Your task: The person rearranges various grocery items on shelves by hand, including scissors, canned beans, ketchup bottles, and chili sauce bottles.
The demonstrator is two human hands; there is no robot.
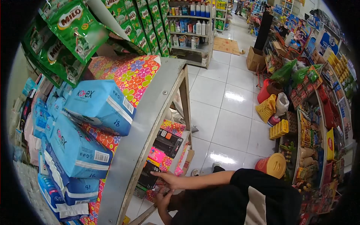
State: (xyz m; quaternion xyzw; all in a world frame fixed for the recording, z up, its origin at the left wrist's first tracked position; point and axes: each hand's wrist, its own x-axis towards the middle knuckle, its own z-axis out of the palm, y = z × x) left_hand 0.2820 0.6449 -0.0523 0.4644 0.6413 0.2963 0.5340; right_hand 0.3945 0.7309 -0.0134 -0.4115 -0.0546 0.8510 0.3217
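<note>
My right hand (169,180) reaches in from the right at a lower shelf of the metal rack. Its outstretched digit lies on a black flat package (147,177), and the other fingers curl at the package's near side. Just below is my left hand (163,200), fingers bent close together; whatever it may hold is hidden. Beside the black package lies a pink package (156,155). Farther along the same shelf sits another black package (167,142).
Light blue Kotex packs (80,146) fill the top shelf, whose metal edge (129,157) runs beside my hands. Green Milo pouches (77,32) hang above. White floor tiles (234,116) form an aisle, with a lidded bucket (276,165) and stocked shelves (309,135) on the right.
</note>
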